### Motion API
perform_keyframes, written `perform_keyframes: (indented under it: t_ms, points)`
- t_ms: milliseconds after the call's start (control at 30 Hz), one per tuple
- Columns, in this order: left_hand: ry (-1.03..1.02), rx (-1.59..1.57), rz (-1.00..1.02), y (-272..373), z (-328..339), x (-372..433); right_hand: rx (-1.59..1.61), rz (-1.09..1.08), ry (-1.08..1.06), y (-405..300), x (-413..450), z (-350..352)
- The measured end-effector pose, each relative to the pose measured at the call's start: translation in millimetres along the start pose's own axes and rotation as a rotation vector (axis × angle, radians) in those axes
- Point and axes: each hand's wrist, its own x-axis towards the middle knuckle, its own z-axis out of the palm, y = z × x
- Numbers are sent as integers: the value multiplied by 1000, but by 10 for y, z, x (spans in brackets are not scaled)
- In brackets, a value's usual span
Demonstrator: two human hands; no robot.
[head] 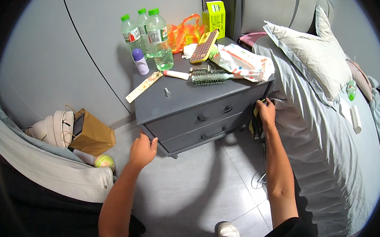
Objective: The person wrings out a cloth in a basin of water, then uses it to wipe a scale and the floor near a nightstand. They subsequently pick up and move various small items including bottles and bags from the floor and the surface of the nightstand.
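A dark grey two-drawer nightstand (173, 111) stands before me, turned slightly. My left hand (143, 150) grips its left front edge, thumb in front and fingertips partly hidden at the side. At the right front edge is my right hand (267, 113), fingers bent, beside a black and yellow bag-like thing (257, 126); what the fingers hold is unclear. On top lie a round hairbrush (208, 77), a tube (176, 74), a bolt (167, 92), a flat patterned strip (143, 87) and a wipes pack (245, 61). Several green-capped bottles (160, 39) stand at the back.
A bed (323, 137) with a white pillow (312, 54) borders the right. On the left, a brown paper bag (94, 133), a pale backpack (58, 127) and a ball (104, 162) sit near a pale sofa-like edge (67, 176). A white cable (261, 180) lies on the tiled floor (187, 189).
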Motion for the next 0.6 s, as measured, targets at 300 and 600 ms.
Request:
perform_keyframes:
  t_ms: [300, 600]
  points:
    - [25, -85, 21, -358, -135, 7, 212, -83, -34, 19, -677, -47]
    - [106, -216, -130, -644, -73, -65, 199, -61, -24, 47, -1224, -223]
